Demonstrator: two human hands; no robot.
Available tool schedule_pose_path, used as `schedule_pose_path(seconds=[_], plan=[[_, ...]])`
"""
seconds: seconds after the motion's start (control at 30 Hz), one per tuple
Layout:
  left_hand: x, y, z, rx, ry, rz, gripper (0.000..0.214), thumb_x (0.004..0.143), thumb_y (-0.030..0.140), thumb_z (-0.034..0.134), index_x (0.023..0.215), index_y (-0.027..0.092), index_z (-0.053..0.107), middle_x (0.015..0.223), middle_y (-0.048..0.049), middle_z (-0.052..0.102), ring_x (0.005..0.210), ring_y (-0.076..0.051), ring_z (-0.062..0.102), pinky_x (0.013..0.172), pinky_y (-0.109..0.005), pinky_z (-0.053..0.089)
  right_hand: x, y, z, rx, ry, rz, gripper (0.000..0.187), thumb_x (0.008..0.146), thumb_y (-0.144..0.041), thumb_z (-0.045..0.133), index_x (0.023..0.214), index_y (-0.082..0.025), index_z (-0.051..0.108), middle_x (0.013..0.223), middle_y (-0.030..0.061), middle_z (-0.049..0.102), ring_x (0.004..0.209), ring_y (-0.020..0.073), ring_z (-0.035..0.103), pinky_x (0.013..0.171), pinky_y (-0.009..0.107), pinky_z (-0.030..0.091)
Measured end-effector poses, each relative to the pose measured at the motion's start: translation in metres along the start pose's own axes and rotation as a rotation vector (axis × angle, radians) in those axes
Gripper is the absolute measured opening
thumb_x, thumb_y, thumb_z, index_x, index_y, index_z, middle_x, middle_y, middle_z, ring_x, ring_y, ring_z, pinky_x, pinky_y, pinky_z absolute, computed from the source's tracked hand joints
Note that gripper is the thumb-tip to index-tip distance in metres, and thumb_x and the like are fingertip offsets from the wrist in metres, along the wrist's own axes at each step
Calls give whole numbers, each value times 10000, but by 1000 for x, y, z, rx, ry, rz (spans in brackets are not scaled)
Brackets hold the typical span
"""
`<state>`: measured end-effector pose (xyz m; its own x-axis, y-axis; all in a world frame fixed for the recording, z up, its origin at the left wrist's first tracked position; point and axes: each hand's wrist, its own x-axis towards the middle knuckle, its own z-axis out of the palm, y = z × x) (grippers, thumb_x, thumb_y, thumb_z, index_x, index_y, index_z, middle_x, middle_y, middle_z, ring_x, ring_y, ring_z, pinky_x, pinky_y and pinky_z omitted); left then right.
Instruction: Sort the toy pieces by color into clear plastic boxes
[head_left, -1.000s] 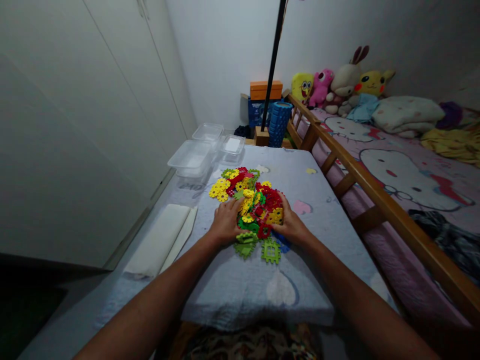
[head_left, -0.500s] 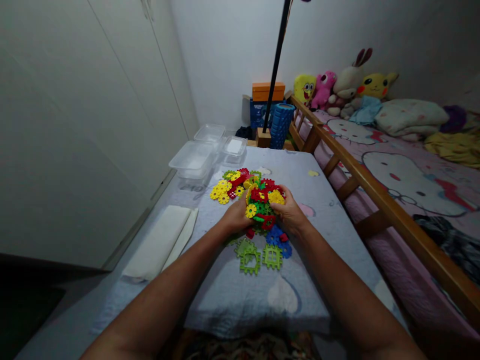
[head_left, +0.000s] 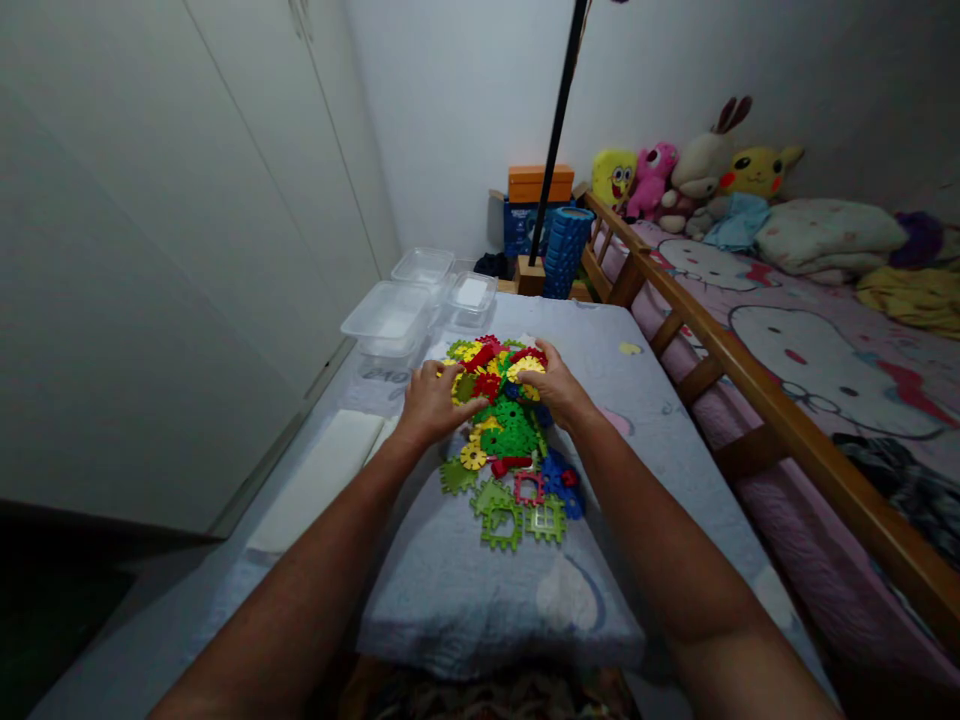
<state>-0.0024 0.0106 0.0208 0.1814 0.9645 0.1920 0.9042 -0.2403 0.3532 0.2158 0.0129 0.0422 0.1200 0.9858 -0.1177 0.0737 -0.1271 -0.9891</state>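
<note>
A heap of plastic interlocking building pieces lies on the cloth-covered table, with green pieces [head_left: 511,430] in the middle. At its left side, my left hand [head_left: 433,405] has its thumb and fingers apart around the heap's edge, holding nothing I can see. On the right, my right hand [head_left: 562,390] has thumb and fingers closed around some yellow flower-shaped pieces [head_left: 527,369] and red ones. Nearer to me lie light green square pieces [head_left: 501,524], a pink square frame [head_left: 529,488], blue pieces [head_left: 556,476] and a red rod-like piece [head_left: 512,464].
Clear plastic containers [head_left: 386,312] stand at the table's back left, with a folded white cloth [head_left: 319,480] before them. Along the right runs a wooden bed rail [head_left: 697,352]. A black pole [head_left: 556,130] and a blue foam roller [head_left: 566,252] stand beyond the far edge.
The cluster of pieces between my hands has come down onto the heap and spread out. My left hand has moved left and opened; my right hand has shifted slightly up.
</note>
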Motion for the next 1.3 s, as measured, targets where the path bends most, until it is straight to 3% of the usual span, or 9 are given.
schedule_pose_path(seconds=[0.1,0.2,0.33,0.53,0.8,0.93,1.07,1.17,1.3], plan=[[14,-10,15,-70,-7,-42,714,838,643,676,1399,207,602,1474,-167,520,1367,-370,495,1141,-476,396,7,-2,6,-108,-40,-51,944,711,-258,684,1591,-277,343,1346,95,646,1152,272,659,988,453,569],[26,-15,31,-144,-23,-63,681,896,619,596,1411,173,587,1453,-174,557,1371,-348,514,1156,-463,394,7,1,1,-251,-89,-147,953,747,-274,665,1624,-285,292,1419,119,603,1245,291,622,1059,491,517],[33,-15,42,-227,-40,-40,665,915,603,552,1409,159,588,1444,-173,609,1370,-340,540,1163,-477,399,-14,13,-14,-590,-101,-391,990,732,-291,723,1624,-220,298,1575,158,467,1458,335,435,1214,533,346],[29,-1,39,-376,-78,14,660,928,571,539,1439,153,571,1477,-161,616,1378,-325,565,1166,-455,417,-64,42,-21,-950,-215,-304,1200,666,-444,872,1651,-210,229,1627,209,390,1491,420,372,1203,606,314],[17,37,39,-618,-180,35,668,927,538,570,1481,166,530,1510,-132,595,1388,-296,566,1175,-420,429,-63,53,-28,-777,-217,-351,1083,695,-252,819,1635,-251,282,1567,166,458,1464,340,422,1233,543,304],[13,51,42,-729,-223,62,574,950,498,540,1429,181,571,1494,-111,610,1362,-265,581,1158,-388,448,-54,57,-33,-666,-119,-358,946,698,-256,780,1567,-225,410,1472,151,527,1414,324,476,1219,509,343],[11,55,38,-709,-273,128,443,1014,456,396,1231,191,677,1293,-70,720,1214,-228,646,1084,-363,494,-38,54,-37,-577,-4,-404,793,699,-245,718,1466,-223,518,1423,128,575,1341,308,536,1178,485,396],[12,51,35,-564,-179,120,429,1019,425,361,1040,189,718,1151,-77,733,1141,-229,643,1052,-380,492,-19,44,-34,-536,14,-398,716,696,-247,693,1400,-211,567,1355,111,631,1229,285,601,1108,453,459],[19,38,32,-451,19,-51,359,987,371,413,1041,187,716,1129,-99,703,1171,-244,608,1082,-418,462,10,28,-18,-528,-8,-363,608,714,-258,678,1317,-203,630,1241,74,697,1119,256,644,1055,434,493]])
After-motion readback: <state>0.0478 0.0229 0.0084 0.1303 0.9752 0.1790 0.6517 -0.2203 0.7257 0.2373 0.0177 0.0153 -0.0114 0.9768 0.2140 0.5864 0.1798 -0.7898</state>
